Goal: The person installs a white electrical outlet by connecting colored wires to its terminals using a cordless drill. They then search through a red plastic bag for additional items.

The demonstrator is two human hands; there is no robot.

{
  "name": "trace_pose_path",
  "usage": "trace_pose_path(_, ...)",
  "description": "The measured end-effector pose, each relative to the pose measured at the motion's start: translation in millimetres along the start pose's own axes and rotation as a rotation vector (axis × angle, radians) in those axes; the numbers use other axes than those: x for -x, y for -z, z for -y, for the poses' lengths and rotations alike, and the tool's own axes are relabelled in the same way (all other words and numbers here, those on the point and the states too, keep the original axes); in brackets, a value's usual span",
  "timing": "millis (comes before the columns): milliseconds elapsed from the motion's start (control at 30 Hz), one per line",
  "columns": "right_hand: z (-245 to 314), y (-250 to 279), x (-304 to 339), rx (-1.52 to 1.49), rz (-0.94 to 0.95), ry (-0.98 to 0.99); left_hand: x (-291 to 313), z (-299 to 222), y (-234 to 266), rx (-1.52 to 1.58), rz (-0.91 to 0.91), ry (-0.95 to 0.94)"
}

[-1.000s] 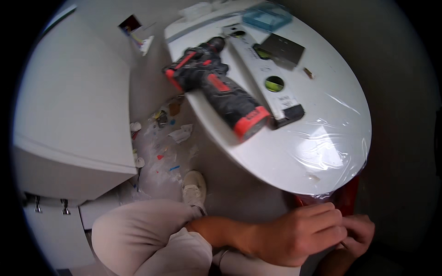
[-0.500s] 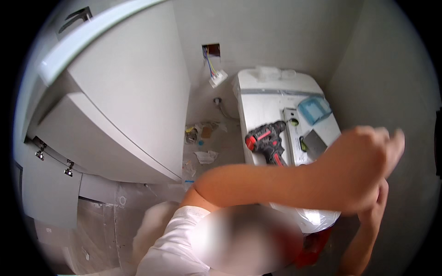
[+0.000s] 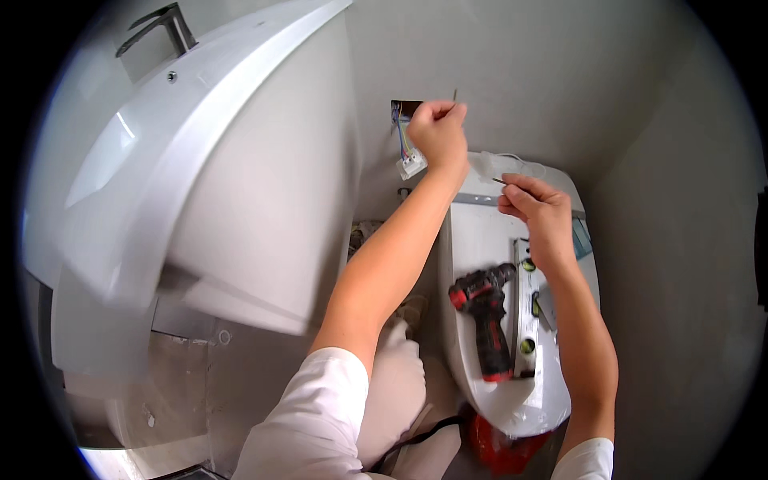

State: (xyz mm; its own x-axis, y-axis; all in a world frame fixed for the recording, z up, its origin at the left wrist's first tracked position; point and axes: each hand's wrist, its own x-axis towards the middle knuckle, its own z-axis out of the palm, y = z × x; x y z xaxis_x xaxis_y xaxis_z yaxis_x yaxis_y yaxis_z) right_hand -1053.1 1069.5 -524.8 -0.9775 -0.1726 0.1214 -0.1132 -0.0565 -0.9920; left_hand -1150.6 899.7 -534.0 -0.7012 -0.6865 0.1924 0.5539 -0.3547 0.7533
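Note:
My left hand point(image 3: 438, 138) is closed in a pinch in front of the wall box point(image 3: 408, 107). A short thin greenish stick point(image 3: 455, 94) pokes up from its fingers. Just below hangs a white socket point(image 3: 411, 165) on coloured wires. Over the tank end of the white toilet point(image 3: 464, 232), my right hand point(image 3: 542, 210) pinches a thin dark rod point(image 3: 499, 182) between thumb and fingers. I cannot make out the exact kind of either piece. The two hands are apart, the right one lower.
On the toilet lid lie a black and red cordless drill point(image 3: 488, 320) and a spirit level point(image 3: 526, 320). A blue container point(image 3: 582, 238) sits partly behind my right wrist. The white basin point(image 3: 120, 176) with a dark faucet point(image 3: 172, 30) stands left. Something red point(image 3: 500, 448) is below the toilet.
My hands were close together at the right wall, the left arm crossing the view. Now they are apart, the left up by the wall box, the right over the toilet. The view has shifted.

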Motion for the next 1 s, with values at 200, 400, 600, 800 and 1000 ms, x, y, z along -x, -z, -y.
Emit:
trace_pose_path(200,-47.0,-39.5,-94.3,-0.079,0.093,-0.07,-50.0,72.0,57.3,0.068,-0.176,-0.098)
trace_pose_path(400,-96.5,-80.7,-170.2,0.133,0.159,0.102,-80.0,74.2,108.6,-0.005,-0.18,-0.141)
trace_pose_path(600,-119.3,-115.7,-216.0,0.131,0.098,0.131,-103.3,91.7,127.7,-0.044,-0.177,-0.177)
trace_pose_path(800,-130.0,-117.8,-223.0,0.121,0.176,0.115,-104.6,104.0,132.0,-0.243,-0.18,-0.215)
trace_pose_path(1000,-140.0,-121.9,-235.3,0.076,0.096,0.128,-116.6,108.9,128.8,-0.179,-0.142,-0.166)
